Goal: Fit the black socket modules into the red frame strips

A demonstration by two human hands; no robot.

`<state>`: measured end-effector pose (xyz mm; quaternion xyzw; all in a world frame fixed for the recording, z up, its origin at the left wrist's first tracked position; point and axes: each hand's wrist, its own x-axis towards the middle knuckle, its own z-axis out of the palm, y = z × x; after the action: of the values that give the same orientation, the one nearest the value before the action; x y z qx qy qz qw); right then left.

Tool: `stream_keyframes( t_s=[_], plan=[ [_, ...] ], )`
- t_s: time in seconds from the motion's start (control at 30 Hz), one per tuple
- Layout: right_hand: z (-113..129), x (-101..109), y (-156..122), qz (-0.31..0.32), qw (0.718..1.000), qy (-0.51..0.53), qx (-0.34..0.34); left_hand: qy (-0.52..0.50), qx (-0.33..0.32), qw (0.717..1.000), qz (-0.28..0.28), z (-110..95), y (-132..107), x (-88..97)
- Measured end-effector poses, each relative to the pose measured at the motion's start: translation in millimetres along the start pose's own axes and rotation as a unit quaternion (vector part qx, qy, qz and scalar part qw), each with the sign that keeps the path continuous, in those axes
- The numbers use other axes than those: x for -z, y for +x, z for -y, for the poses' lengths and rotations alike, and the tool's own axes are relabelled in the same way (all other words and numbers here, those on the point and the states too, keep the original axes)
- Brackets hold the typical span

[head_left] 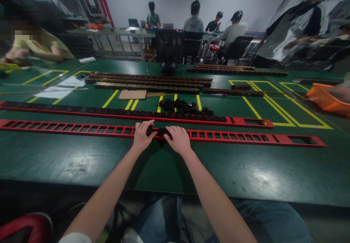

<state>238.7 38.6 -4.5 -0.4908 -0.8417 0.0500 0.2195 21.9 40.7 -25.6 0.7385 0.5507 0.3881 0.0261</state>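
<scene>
Head view: both hands rest on the nearer red slotted rail (pixel 232 137), which runs left to right along the green table (pixel 246 173), parallel to its near edge and set back from it. The left hand (pixel 142 135) lies palm down on the rail, fingers curled over a small black part (pixel 161 131) seated in the rail's slots; the thumb tip touches that part. The right hand (pixel 179 139) lies just beside it, palm down, fingers bent and pressing on the same black part from the right. Whether either hand grips the part or only presses on it cannot be told. A second red rail (pixel 251 122), filled along most of its length with black parts, lies just beyond the first, toward the far edge. A loose heap of black parts (pixel 180 106) sits behind that second rail, near the table's middle. Further back lie long dark strips (pixel 150 82), a cardboard sheet (pixel 132 94) and white papers (pixel 56 91) toward the left edge. An orange bin (pixel 325 99) stands at the right edge. Other people sit at the far-left corner and at a desk beyond the table.
</scene>
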Motion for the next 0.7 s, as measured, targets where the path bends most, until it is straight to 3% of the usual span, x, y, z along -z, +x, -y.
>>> stream_keyframes(
  t_s=[0.4,0.7],
  plan=[
    [0.6,-1.0,0.1,0.002,1.000,0.003,-0.004,-0.057,0.022,0.997,-0.037,-1.1,-0.1,-2.7],
    [0.8,-1.1,0.7,0.001,1.000,-0.003,-0.001,-0.075,-0.033,0.997,-0.005,-3.0,-2.3,1.9]
  ],
)
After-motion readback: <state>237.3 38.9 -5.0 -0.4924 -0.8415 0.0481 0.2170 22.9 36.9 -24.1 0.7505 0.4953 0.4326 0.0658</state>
